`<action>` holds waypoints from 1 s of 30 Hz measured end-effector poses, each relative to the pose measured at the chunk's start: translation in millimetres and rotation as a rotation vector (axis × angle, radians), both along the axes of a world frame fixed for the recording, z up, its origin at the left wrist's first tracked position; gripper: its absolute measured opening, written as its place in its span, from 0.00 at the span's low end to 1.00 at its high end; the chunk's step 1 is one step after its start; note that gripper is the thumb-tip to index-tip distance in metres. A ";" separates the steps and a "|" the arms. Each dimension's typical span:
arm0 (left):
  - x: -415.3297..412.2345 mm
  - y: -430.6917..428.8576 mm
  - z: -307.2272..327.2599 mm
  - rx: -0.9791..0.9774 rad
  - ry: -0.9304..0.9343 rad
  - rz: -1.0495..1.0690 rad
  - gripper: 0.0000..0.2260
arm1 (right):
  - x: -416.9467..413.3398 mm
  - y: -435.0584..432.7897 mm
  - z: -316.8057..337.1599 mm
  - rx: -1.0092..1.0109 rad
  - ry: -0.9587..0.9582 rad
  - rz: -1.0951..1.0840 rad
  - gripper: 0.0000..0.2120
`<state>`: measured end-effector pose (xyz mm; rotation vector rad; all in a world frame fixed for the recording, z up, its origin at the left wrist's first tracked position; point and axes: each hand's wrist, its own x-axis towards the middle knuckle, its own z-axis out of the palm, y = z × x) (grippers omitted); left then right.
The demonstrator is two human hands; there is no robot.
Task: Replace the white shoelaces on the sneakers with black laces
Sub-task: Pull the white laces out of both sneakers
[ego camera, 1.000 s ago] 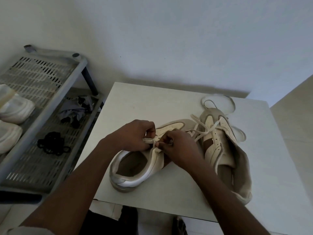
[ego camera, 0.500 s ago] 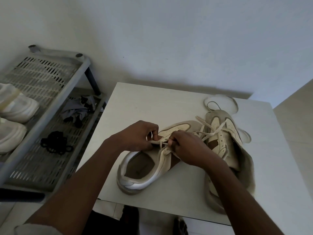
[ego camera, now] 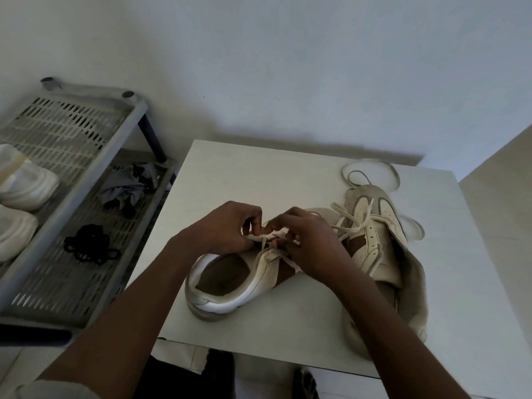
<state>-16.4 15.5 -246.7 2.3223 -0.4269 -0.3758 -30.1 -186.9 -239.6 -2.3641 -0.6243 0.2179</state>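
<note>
Sneaker sits mid-table, heel toward me. I see left hand and right hand meeting over its tongue, fingers curled, both pinching the white lace. Second sneaker lies just right of the right hand. Black laces are on the rack, well left.

Dim, cool, even light. A soft shadow band lies on the wall along the far edge of the bench. The wide lens bows straight lines near the frame edges, plainly the rack at left. The sneaker by the bench's right edge looks slightly smeared.
</note>
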 end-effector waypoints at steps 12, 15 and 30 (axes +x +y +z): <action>-1.0 1.2 2.2 -0.001 0.040 0.012 0.09 | 1.4 2.8 -17.4 -0.004 -0.255 0.185 0.14; -1.3 0.9 3.2 0.026 0.072 0.013 0.10 | 4.1 4.0 -17.6 -0.032 -0.302 0.226 0.12; -10.2 2.7 25.6 0.092 0.076 -0.051 0.09 | 14.9 11.2 -19.2 0.151 0.233 -0.094 0.10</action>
